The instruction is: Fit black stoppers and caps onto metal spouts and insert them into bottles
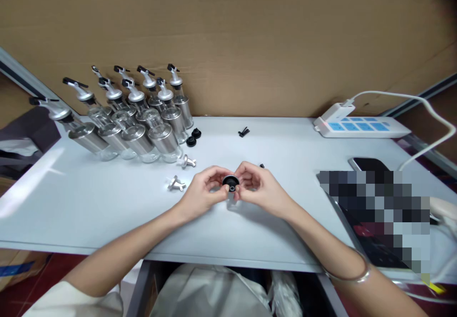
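My left hand (207, 188) and my right hand (257, 188) meet over the middle of the table, fingers closed from both sides on a pourer top (232, 182). Its black rubber stopper faces me, with a small hole at the centre and a metal rim behind it. Both thumbs press on the stopper's lower edge; the fingers hide most of the rest. To the left of my left hand lie two silver pourer spouts, one nearer (176, 183) and one farther (188, 162). Two black stoppers (192, 141) rest beyond them. A small black part (262, 166) shows behind my right hand.
Several glass-and-steel bottles (134, 138) stand at the back left, many with pourers fitted. Small black flip levers (244, 132) lie at the back centre. At right are a white power strip (367, 127) with a cable, a phone (369, 164) and a partly blurred dark tablet (378, 250).
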`<state>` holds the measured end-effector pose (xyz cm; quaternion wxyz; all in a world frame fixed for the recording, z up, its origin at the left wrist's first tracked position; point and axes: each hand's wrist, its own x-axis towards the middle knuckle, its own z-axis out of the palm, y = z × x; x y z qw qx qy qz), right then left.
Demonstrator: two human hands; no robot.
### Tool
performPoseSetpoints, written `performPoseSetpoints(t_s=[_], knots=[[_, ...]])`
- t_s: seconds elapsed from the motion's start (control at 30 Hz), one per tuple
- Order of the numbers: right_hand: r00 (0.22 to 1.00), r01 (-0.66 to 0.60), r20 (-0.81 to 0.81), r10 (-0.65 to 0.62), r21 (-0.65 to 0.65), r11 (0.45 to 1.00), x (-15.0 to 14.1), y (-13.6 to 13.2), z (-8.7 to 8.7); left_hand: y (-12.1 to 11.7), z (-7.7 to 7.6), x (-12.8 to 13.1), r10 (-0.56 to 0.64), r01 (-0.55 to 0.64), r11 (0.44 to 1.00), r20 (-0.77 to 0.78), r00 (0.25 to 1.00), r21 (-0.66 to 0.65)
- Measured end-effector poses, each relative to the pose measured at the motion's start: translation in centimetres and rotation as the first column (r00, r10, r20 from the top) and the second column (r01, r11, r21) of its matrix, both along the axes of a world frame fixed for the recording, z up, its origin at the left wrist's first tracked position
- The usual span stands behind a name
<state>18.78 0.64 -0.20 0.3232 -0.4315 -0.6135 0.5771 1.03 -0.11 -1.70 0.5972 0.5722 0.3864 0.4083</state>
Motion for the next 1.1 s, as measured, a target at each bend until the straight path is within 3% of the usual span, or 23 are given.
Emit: performPoseSetpoints(t_s=[0.17,0.57,0.8,0.97,1.1], knots=[[0.995,-0.015,-0.102,0.017,0.020,1.000,0.5,0.4,0.1,0.2,0.2,-0.4,0.025,-0.021,0.987,-0.019,1.000,0.158],[0.989,-0.070,0.148,0.027,0.295,0.953,1.6,0.9,0.3,0.1,-0.8,-0.7,0.128,-0.038,0.869,-0.150,0.980,0.493],[0.970,-0.035,0.238,-0.057,0.368,0.929,1.5,0.8,0.9,0.3,-0.5,-0.8,0.080,0.020,0.840,-0.162,0.983,0.542],[0.974,-0.044,0.223,-0.045,0.378,0.925,1.5,0.7,0.8,0.2,-0.6,-0.5,0.131,-0.048,0.901,-0.165,0.978,0.432],[0.967,-0.052,0.248,-0.053,0.401,0.915,1.5,0.7,0.8,0.3,-0.8,-0.6,0.095,-0.013,0.923,-0.196,0.976,0.385]])
